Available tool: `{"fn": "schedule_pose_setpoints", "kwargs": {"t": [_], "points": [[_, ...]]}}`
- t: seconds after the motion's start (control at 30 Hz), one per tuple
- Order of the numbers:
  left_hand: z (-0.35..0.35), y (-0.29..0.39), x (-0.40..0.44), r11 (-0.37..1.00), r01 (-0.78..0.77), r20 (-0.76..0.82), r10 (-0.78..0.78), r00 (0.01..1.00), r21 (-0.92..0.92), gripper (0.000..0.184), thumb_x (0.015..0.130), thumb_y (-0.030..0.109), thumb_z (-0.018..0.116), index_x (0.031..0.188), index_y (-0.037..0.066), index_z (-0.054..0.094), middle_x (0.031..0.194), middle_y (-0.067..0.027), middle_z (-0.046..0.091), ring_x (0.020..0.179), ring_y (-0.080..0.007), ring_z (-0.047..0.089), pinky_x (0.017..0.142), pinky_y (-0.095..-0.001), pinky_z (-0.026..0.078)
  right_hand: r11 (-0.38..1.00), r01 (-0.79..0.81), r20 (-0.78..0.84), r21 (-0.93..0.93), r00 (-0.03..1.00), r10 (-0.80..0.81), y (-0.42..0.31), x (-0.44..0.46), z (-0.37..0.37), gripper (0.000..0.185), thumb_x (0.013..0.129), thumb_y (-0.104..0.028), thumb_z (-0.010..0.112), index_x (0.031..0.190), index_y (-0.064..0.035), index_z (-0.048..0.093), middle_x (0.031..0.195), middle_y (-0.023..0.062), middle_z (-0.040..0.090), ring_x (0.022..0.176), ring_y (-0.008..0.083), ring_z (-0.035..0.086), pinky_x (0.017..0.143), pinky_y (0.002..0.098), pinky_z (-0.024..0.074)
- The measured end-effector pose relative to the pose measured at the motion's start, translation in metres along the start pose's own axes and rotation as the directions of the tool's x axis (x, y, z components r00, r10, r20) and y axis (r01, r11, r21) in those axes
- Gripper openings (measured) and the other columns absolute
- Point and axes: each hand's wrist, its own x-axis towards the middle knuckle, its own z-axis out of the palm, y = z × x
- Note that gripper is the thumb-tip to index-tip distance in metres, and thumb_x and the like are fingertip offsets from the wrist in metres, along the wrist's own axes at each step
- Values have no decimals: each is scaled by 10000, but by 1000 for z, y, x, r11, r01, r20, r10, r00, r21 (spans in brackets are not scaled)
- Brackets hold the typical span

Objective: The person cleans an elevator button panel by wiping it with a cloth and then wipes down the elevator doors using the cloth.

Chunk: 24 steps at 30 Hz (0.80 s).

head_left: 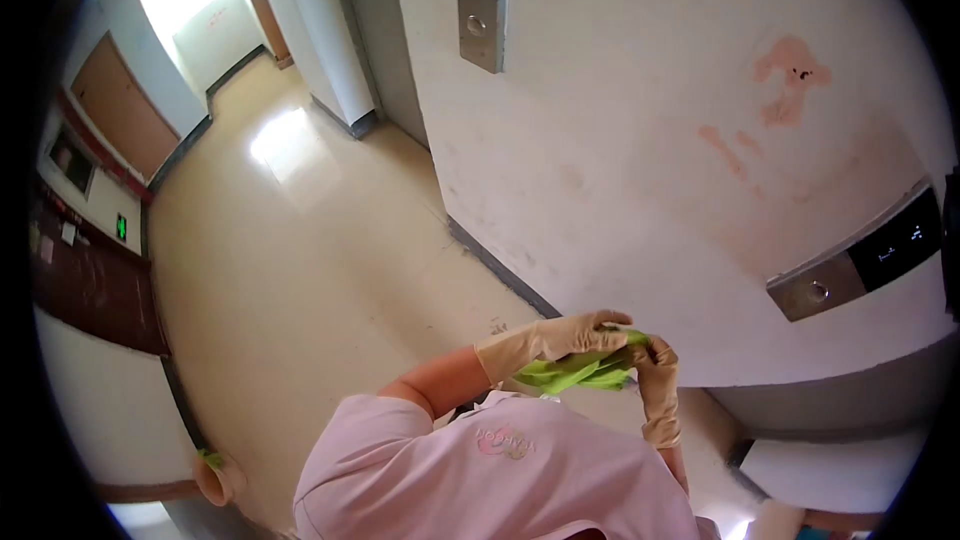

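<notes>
A bright green cloth (575,372) is bunched up in front of my chest, partly hidden by my hands. My left hand (570,336), in a beige rubber glove, lies over the top of the cloth and grips it. On the cloth's right end, my right hand (656,368), gloved the same way, pinches a fold between thumb and fingers. Both hands are close together, near the wall by the lift panels.
Two lift call panels, one upper (482,15) and one lower right (850,262), are fixed to the white wall (610,160), which has reddish smears (785,85). A clay-coloured pot (218,480) stands at lower left. The shiny corridor floor (290,270) runs to a bright window.
</notes>
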Motion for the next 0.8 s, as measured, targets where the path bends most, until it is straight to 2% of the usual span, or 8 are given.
{"fn": "schedule_pose_setpoints", "kwargs": {"t": [0.07, 0.1, 0.17, 0.27, 0.37, 0.47, 0.63, 0.8], "points": [[-3, -7, -4, 983, 41, 97, -59, 993, 180, 487, 858, 245, 655, 1250, 30, 465, 1114, -47, 561, 1018, -122, 507, 871, -265, 417, 951, 207, -59, -231, 972, -226, -12, -1, 7, 141, 823, -110, 634, 915, -5, 661, 705, 48, 638, 573, 117, 551, 547, 249, 459], [-1, -9, 0, 936, 42, 203, -119, 972, 349, 492, 839, 221, 675, 1247, 27, 479, 1110, -46, 567, 1025, -121, 501, 887, -268, 407, 951, 126, -67, -283, 986, -150, -15, -3, 9, 146, 820, -109, 633, 920, -6, 659, 710, 69, 644, 587, 132, 570, 561, 263, 470], [-1, -12, 6, 925, 180, 100, -225, 969, 335, 389, 796, 126, 684, 1153, 30, 564, 1009, -28, 602, 925, -108, 541, 806, -263, 447, 938, -134, -93, -319, 990, 110, -36, -8, 11, 171, 811, -133, 638, 941, -23, 658, 746, 127, 663, 614, 198, 619, 604, 307, 497], [-6, -18, 29, 792, 283, -73, -291, 954, 540, 299, 900, 302, 561, 996, 33, 652, 852, -36, 649, 762, -110, 600, 660, -278, 480, 934, -99, -166, -344, 985, 43, -23, -18, -2, 194, 816, -214, 644, 938, -65, 665, 803, 147, 656, 736, 302, 639, 652, 357, 501], [21, -9, 49, 673, 215, -113, -193, 975, 707, 290, 919, 275, 532, 934, 14, 656, 779, -27, 640, 691, -89, 564, 624, -268, 461, 927, 4, -250, -374, 962, -105, -3, -26, -29, 304, 813, -151, 673, 1073, -7, 609, 783, 128, 662, 589, 214, 632, 563, 316, 508], [29, -11, 69, 613, 77, -82, -20, 996, 786, 152, 886, 155, 573, 876, 17, 635, 678, 18, 567, 620, -64, 489, 554, -223, 402, 860, 210, -340, -466, 855, -392, 30, -35, -51, 597, 789, -224, 698, 1294, -42, 437, 1023, 188, 641, 788, 349, 640, 716, 373, 517], [71, 15, 139, 372, -275, 81, 461, 884, 887, 128, 777, 17, 644, 903, 25, 627, 736, -69, 637, 661, -127, 583, 620, -265, 472, 930, 63, -488, -363, 837, -247, 42, -63, -103, 528, 830, -191, 651, 1293, -40, 447, 989, 195, 651, 808, 356, 643, 705, 366, 517], [116, 66, 187, -6, -471, 395, 554, 733, 882, 282, 659, -7, 697, 918, 65, 615, 859, -96, 642, 798, -285, 622, 703, -336, 495, 944, 1, -455, -329, 876, -159, 80, -98, -146, 421, 857, -167, 605, 1236, -18, 498, 920, 205, 661, 859, 345, 647, 725, 382, 517]]}}
